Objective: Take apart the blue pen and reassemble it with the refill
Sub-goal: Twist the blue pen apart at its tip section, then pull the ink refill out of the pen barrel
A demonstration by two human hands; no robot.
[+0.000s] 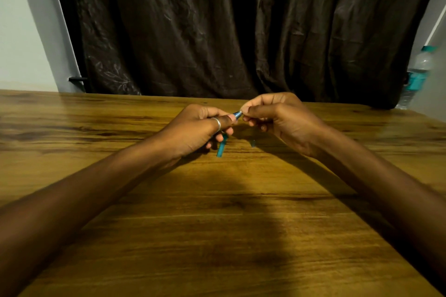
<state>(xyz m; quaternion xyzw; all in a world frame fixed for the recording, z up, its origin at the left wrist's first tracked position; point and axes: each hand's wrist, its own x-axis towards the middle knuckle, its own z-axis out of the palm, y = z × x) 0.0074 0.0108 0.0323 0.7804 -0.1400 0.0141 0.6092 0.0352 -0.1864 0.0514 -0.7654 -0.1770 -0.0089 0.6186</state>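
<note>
Meeting mid-air, left hand (pixel 200 128), right hand (pixel 277 116), pinching blue pen (pixel 237 115)

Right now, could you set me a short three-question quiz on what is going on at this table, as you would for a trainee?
1. True or false: the blue pen lies flat on the wooden table, untouched.
2. Which hand wears a silver ring? A) left hand B) right hand C) neither
3. Fill in: at the far right, beside the dark curtain, stands a plastic water ____.

Key
1. False: both hands hold it above the table, the right hand pinching its tip end.
2. A
3. bottle
</note>
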